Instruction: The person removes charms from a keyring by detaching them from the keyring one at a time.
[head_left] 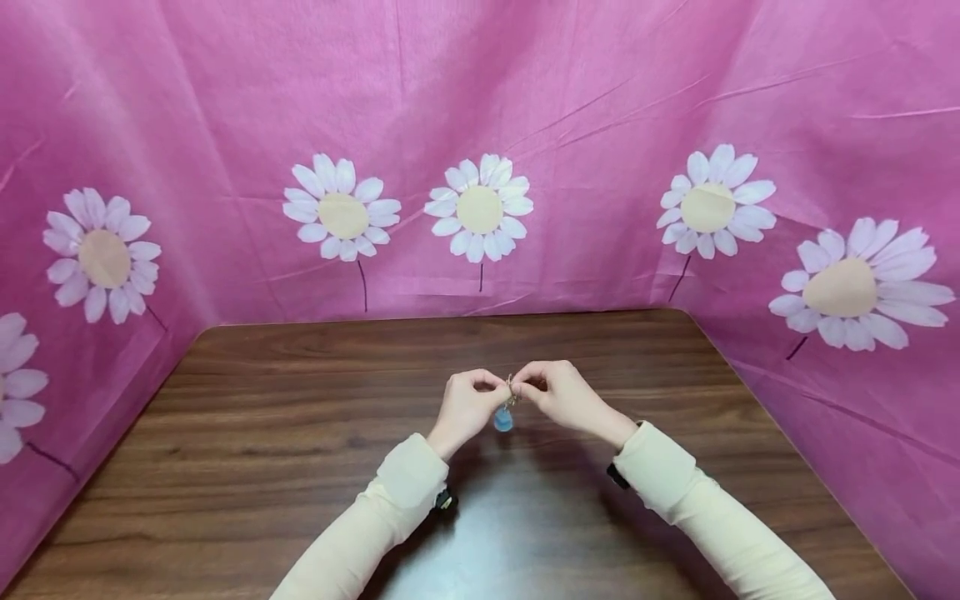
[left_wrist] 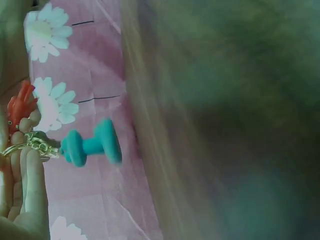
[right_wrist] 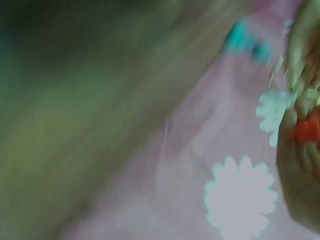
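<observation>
Both hands meet over the wooden table, with a keychain held up between their fingertips. My left hand (head_left: 467,410) pinches its gold-coloured ring and chain (left_wrist: 44,145) from the left. From the other side my right hand (head_left: 570,398) pinches it with thumb and fingers. A turquoise dumbbell-shaped charm (head_left: 503,420) dangles below the fingers, apart from the tabletop. A small red-orange charm (left_wrist: 20,107) shows by the fingers in the left wrist view, and the red charm (right_wrist: 307,131) lies against the right fingers in the right wrist view. Fingers partly cover the ring.
A brown wood-grain table (head_left: 300,417) spreads under the hands. Pink cloth (head_left: 600,100) printed with white daisies stands along its back and both sides. Dark straps or devices sit at the cuffs of both cream sleeves (head_left: 660,467).
</observation>
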